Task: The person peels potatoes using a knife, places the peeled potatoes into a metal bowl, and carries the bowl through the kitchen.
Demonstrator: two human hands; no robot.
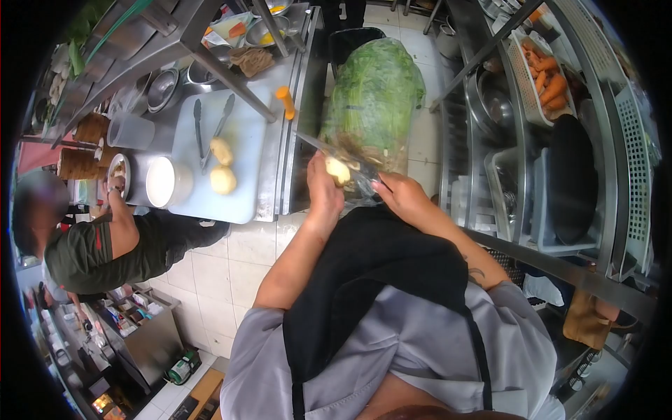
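My left hand (324,187) is closed around a pale yellow, partly peeled potato (337,170), in front of my apron. My right hand (406,198) grips a knife (325,148) by its dark handle; the blade points up and left, passing close over the potato. Whether the edge touches it I cannot tell. Below the hands is a clear plastic bag with brownish scraps (364,157), partly hidden. To the left, a white cutting board (245,140) bears two more potatoes (223,180) and metal tongs (198,129).
A large bag of leafy greens (374,84) stands ahead. Left, the steel counter carries a white tub (164,182), a clear container (131,131) and an orange-handled object (285,103). A co-worker (98,241) stands at left. Right, a shelf rack holds a basket of carrots (549,80).
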